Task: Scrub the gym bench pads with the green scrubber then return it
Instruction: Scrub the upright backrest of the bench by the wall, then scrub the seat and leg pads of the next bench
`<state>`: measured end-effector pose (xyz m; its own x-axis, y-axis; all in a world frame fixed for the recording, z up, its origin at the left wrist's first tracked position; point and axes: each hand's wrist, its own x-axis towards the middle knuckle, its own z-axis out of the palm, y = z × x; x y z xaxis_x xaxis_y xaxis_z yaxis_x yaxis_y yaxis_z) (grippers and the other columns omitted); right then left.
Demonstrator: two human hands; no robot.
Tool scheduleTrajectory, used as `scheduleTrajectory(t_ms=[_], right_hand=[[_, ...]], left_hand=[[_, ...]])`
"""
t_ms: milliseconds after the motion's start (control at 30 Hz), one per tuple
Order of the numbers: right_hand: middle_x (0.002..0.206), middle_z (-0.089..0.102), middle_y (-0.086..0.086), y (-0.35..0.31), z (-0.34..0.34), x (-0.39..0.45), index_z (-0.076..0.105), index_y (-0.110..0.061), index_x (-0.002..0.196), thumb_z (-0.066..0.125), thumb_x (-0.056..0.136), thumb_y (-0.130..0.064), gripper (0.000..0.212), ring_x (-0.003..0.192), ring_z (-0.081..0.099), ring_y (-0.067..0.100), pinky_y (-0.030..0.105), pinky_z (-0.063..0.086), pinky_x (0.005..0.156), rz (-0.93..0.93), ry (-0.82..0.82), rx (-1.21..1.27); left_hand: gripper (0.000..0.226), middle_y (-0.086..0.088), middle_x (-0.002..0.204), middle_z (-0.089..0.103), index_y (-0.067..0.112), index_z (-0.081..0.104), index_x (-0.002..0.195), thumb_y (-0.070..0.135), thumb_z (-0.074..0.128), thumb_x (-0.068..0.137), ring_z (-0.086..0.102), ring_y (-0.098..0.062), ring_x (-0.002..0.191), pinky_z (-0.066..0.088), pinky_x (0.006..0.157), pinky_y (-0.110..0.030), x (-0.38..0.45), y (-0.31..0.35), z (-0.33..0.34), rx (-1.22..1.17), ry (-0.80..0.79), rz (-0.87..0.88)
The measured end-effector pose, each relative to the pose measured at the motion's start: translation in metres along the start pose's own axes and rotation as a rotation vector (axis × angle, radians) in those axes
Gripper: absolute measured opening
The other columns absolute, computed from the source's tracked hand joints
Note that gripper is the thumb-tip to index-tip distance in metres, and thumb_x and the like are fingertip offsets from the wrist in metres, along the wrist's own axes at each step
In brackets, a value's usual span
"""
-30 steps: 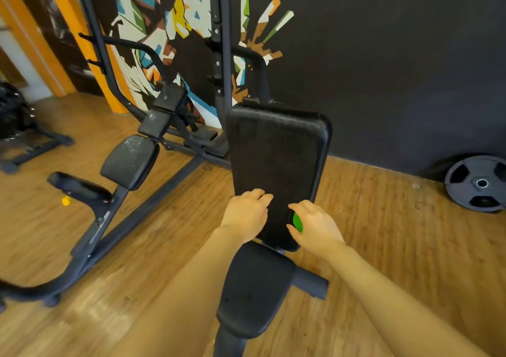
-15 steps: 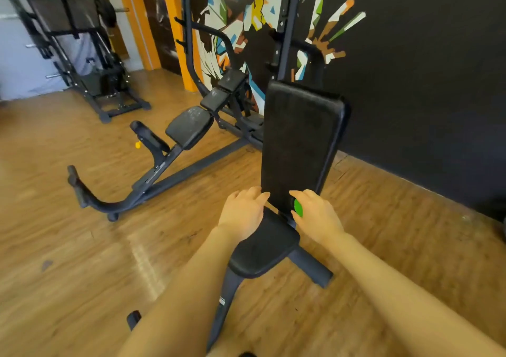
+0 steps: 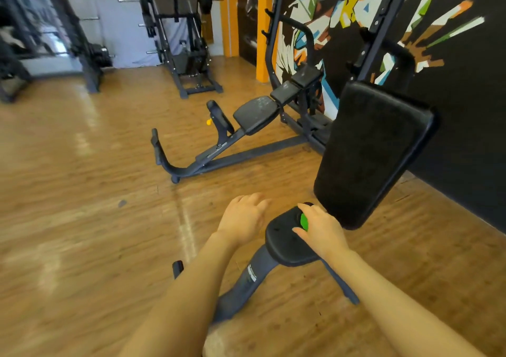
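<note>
While the right hand (image 3: 321,230) clamps the green scrubber (image 3: 304,221) on the seat pad (image 3: 284,243), seemingly light and palm-sized, the left hand (image 3: 242,219) hovers loose-fingered.

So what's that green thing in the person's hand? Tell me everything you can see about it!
That is the green scrubber. Only a small bright green patch shows, because the right hand curls over it, with a finger above and the thumb below. It looks smooth and rounded, but its full shape and material are hidden. It is pressed against the black seat pad of the gym bench, near the end where the tall back pad begins. The left hand is not touching it.
</note>
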<state>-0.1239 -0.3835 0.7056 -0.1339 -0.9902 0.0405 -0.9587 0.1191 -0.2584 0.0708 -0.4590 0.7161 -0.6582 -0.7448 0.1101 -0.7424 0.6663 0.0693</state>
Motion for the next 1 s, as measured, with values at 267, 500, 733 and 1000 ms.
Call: scheduleTrajectory(t_ms=[267, 500, 733, 1000], right_hand=[[0.136, 0.052, -0.003, -0.078, 0.036, 0.017, 0.040, -0.024, 0.145, 0.047, 0.096, -0.056, 0.059, 0.118, 0.056, 0.018, 0.033, 0.051, 0.084, -0.024, -0.049, -0.080], [0.135, 0.051, 0.000, -0.192, 0.075, 0.032, 0.030, -0.021, 0.152, 0.048, 0.100, -0.043, 0.059, 0.115, 0.056, 0.021, 0.031, 0.048, 0.080, -0.030, -0.051, -0.071], [0.138, 0.049, 0.002, -0.297, 0.092, 0.049, 0.031, -0.019, 0.151, 0.050, 0.100, -0.035, 0.057, 0.119, 0.053, 0.026, 0.036, 0.048, 0.084, 0.008, 0.044, -0.056], [0.144, 0.043, 0.002, -0.360, 0.107, 0.103, 0.032, -0.019, 0.151, 0.053, 0.100, -0.028, 0.056, 0.124, 0.049, 0.028, 0.038, 0.048, 0.091, 0.065, 0.063, -0.062]], left_hand=[[0.045, -0.011, 0.145, 0.046, 0.017, 0.047, 0.142, 0.017, 0.045, 0.098, 0.048, -0.034, 0.126, 0.033, 0.104, -0.040, -0.058, -0.076, 0.007, -0.027, 0.015, -0.058], [0.045, -0.010, 0.139, 0.053, 0.018, 0.051, 0.140, 0.014, 0.050, 0.094, 0.055, -0.033, 0.118, 0.040, 0.099, -0.043, -0.124, -0.189, 0.000, -0.047, 0.047, -0.024], [0.050, -0.005, 0.151, 0.038, 0.024, 0.033, 0.150, 0.021, 0.040, 0.101, 0.040, -0.027, 0.133, 0.029, 0.106, -0.036, -0.156, -0.292, -0.027, -0.049, 0.088, 0.057], [0.048, -0.003, 0.153, 0.035, 0.027, 0.029, 0.151, 0.037, 0.031, 0.104, 0.035, -0.025, 0.137, 0.026, 0.109, -0.038, -0.129, -0.370, -0.038, -0.077, 0.089, 0.123]])
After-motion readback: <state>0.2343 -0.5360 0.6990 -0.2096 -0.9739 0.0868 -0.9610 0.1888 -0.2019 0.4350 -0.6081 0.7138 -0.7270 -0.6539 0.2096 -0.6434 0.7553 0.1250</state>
